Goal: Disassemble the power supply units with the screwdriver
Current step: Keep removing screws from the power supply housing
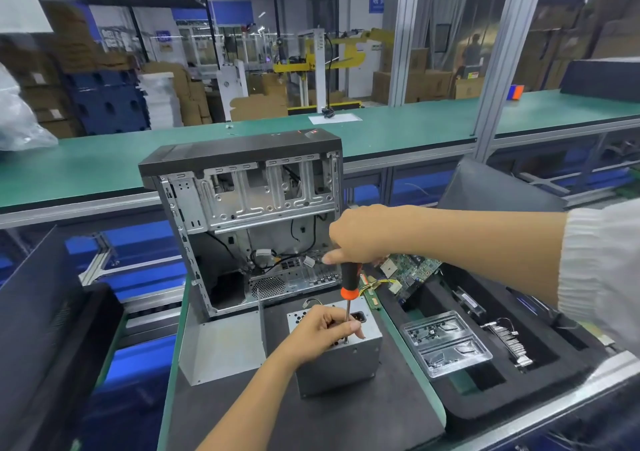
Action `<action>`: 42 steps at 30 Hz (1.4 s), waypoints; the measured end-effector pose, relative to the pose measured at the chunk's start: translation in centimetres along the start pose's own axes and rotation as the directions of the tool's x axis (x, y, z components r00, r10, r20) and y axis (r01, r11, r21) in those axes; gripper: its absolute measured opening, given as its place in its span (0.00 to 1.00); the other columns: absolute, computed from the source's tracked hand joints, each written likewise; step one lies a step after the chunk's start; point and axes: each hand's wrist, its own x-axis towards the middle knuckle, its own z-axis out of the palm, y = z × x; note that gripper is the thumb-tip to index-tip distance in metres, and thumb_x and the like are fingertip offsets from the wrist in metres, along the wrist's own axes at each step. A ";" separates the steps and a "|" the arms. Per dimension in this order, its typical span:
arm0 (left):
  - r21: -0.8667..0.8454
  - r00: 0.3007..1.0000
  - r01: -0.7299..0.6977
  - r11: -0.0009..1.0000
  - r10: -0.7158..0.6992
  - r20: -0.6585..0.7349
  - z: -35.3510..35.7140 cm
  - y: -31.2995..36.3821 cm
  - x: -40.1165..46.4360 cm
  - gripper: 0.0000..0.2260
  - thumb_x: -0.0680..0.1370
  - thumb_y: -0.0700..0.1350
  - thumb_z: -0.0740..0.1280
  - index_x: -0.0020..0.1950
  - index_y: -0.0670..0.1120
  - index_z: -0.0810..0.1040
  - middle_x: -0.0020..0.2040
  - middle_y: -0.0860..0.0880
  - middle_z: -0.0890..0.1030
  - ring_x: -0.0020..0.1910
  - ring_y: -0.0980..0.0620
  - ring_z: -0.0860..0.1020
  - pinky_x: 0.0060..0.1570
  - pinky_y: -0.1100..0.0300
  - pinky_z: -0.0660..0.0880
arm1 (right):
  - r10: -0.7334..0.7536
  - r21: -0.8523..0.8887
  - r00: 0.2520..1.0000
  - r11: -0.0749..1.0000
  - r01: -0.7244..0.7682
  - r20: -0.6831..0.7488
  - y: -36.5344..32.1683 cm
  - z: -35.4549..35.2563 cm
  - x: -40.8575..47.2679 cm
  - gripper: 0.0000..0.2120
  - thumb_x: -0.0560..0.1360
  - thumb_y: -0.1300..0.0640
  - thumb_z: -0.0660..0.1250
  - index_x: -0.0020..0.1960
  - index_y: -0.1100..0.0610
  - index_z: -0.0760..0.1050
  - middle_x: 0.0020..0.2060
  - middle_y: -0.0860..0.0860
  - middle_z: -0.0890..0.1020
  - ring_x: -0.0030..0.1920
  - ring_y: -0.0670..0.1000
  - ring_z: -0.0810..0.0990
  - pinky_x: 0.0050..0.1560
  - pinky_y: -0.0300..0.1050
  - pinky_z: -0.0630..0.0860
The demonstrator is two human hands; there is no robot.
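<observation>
Computer case (242, 208) stands open at 12 o'clock on the table (398, 412). Power supply (337, 364) at 6 o'clock, left hand (320, 332) gripping its top. Right hand (360, 235) grips the screwdriver (349, 284), upright, tip on the supply. Tray (446, 343) at 3 o'clock.

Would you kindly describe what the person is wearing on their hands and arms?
Both hands are bare, with no gloves, rings or watch in view. The left hand and its forearm are uncovered. The right hand is bare too, but that arm ends in a white, finely ribbed sleeve with a gathered cuff.
</observation>
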 end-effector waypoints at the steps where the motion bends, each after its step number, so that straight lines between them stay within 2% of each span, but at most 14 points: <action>1: -0.004 1.000 0.000 1.000 0.000 -0.001 0.0 0.0 0.0 0.11 0.80 0.50 0.66 0.44 0.47 0.85 0.26 0.53 0.60 0.27 0.54 0.57 0.28 0.63 0.55 | -0.051 -0.035 0.998 0.998 0.052 0.027 0.0 -0.1 0.0 0.19 0.81 0.44 0.57 0.47 0.60 0.74 0.40 0.55 0.80 0.44 0.58 0.82 0.37 0.47 0.76; 3: -0.017 1.000 -0.004 1.000 0.004 0.001 0.0 -0.1 0.0 0.11 0.80 0.49 0.66 0.45 0.46 0.85 0.26 0.55 0.60 0.27 0.55 0.56 0.29 0.63 0.54 | -0.152 -0.026 0.983 0.987 0.155 0.102 0.1 -0.3 0.0 0.08 0.78 0.54 0.63 0.55 0.57 0.73 0.48 0.54 0.77 0.48 0.58 0.80 0.45 0.51 0.78; 6: -0.015 1.000 -0.016 1.000 0.016 0.000 0.0 -0.1 0.0 0.12 0.80 0.49 0.66 0.45 0.45 0.85 0.27 0.56 0.61 0.28 0.55 0.57 0.30 0.62 0.54 | -0.225 0.034 0.962 0.974 0.223 0.156 0.3 -0.8 -0.5 0.15 0.74 0.61 0.68 0.59 0.53 0.72 0.54 0.54 0.73 0.44 0.54 0.75 0.43 0.49 0.77; 9: -0.011 1.000 -0.025 1.000 0.025 -0.001 0.0 -0.1 0.0 0.12 0.80 0.50 0.66 0.45 0.45 0.85 0.29 0.48 0.60 0.29 0.53 0.56 0.31 0.58 0.53 | -0.137 0.224 0.979 0.969 0.101 0.150 0.7 -1.1 -0.9 0.25 0.72 0.45 0.72 0.63 0.54 0.69 0.48 0.50 0.72 0.43 0.54 0.80 0.46 0.52 0.81; 13: -0.016 1.000 -0.018 1.000 0.018 0.004 -0.1 -0.2 0.0 0.13 0.80 0.51 0.66 0.45 0.45 0.85 0.29 0.46 0.60 0.29 0.50 0.56 0.32 0.57 0.53 | 0.137 0.131 0.986 0.980 -0.150 0.100 0.4 -0.8 -0.8 0.31 0.73 0.29 0.56 0.44 0.60 0.70 0.33 0.59 0.83 0.28 0.56 0.83 0.33 0.45 0.80; 17: -0.021 1.000 -0.010 1.000 0.010 0.008 -0.1 -0.3 0.1 0.13 0.79 0.53 0.66 0.45 0.45 0.85 0.30 0.44 0.60 0.29 0.48 0.56 0.31 0.57 0.53 | 0.021 0.032 0.997 0.999 -0.024 0.075 0.4 -0.3 -0.4 0.23 0.81 0.40 0.54 0.44 0.59 0.73 0.32 0.57 0.83 0.27 0.52 0.80 0.29 0.41 0.72; 20: -0.043 1.000 -0.013 0.999 0.013 0.008 -0.2 -0.4 0.1 0.13 0.79 0.53 0.66 0.45 0.46 0.85 0.31 0.43 0.61 0.29 0.50 0.56 0.31 0.58 0.53 | -0.124 0.066 0.984 0.991 0.116 0.126 0.7 -0.4 -0.6 0.10 0.79 0.55 0.63 0.56 0.60 0.72 0.45 0.55 0.78 0.43 0.58 0.81 0.39 0.48 0.79; 23: -0.049 1.000 -0.015 0.999 0.016 0.014 -0.2 -0.4 0.1 0.13 0.79 0.54 0.66 0.45 0.47 0.85 0.31 0.43 0.62 0.30 0.46 0.57 0.32 0.57 0.53 | -0.206 0.098 0.962 0.977 0.191 0.179 0.6 -0.7 -0.9 0.16 0.73 0.64 0.68 0.60 0.55 0.71 0.49 0.50 0.71 0.50 0.59 0.77 0.47 0.51 0.79; 26: -0.048 1.000 -0.023 0.999 0.024 0.012 -0.3 -0.5 0.1 0.14 0.79 0.55 0.66 0.45 0.47 0.85 0.31 0.43 0.62 0.30 0.46 0.58 0.31 0.58 0.54 | -0.155 0.251 0.973 0.962 0.109 0.172 0.6 -1.1 -1.1 0.24 0.72 0.47 0.72 0.64 0.53 0.69 0.43 0.46 0.72 0.39 0.52 0.79 0.42 0.48 0.81; 29: -0.043 1.000 -0.025 0.999 0.025 0.010 -0.2 -0.5 0.0 0.14 0.79 0.56 0.66 0.44 0.48 0.84 0.32 0.39 0.61 0.32 0.41 0.57 0.33 0.56 0.54 | 0.066 0.193 0.990 0.977 -0.090 0.128 0.3 -1.3 -1.1 0.33 0.71 0.30 0.62 0.53 0.61 0.72 0.37 0.57 0.82 0.29 0.55 0.83 0.30 0.43 0.81; 33: -0.047 1.000 -0.025 0.999 0.026 0.013 -0.3 -0.7 0.0 0.13 0.79 0.55 0.66 0.44 0.48 0.84 0.32 0.41 0.61 0.32 0.44 0.57 0.33 0.57 0.55 | 0.051 -0.028 0.994 0.998 -0.049 0.098 0.0 -0.8 -0.3 0.16 0.83 0.45 0.54 0.38 0.48 0.64 0.16 0.52 0.75 0.30 0.55 0.83 0.29 0.42 0.77; 36: -0.058 0.999 -0.031 0.998 0.032 0.013 -0.3 -0.7 0.1 0.13 0.79 0.54 0.67 0.45 0.47 0.84 0.32 0.39 0.59 0.30 0.51 0.56 0.31 0.59 0.54 | -0.024 0.039 0.990 0.999 0.018 0.139 0.2 -0.9 -0.1 0.14 0.80 0.49 0.60 0.49 0.60 0.72 0.34 0.54 0.80 0.32 0.53 0.80 0.33 0.44 0.77; 39: -0.063 0.999 -0.034 0.997 0.035 0.014 -0.4 -0.9 0.2 0.12 0.78 0.54 0.67 0.45 0.48 0.85 0.30 0.47 0.63 0.30 0.53 0.58 0.31 0.61 0.55 | -0.140 0.107 0.961 0.987 0.117 0.238 0.0 -1.3 -0.5 0.15 0.75 0.62 0.67 0.60 0.57 0.70 0.44 0.50 0.70 0.44 0.56 0.77 0.46 0.50 0.79; 42: -0.061 0.999 -0.039 0.997 0.040 0.017 -0.5 -0.9 0.2 0.13 0.78 0.56 0.67 0.45 0.49 0.85 0.30 0.46 0.62 0.30 0.52 0.57 0.31 0.62 0.55 | -0.124 0.249 0.967 0.966 0.066 0.224 -0.1 -1.7 -1.0 0.23 0.74 0.51 0.72 0.63 0.57 0.68 0.44 0.49 0.71 0.38 0.53 0.80 0.41 0.47 0.79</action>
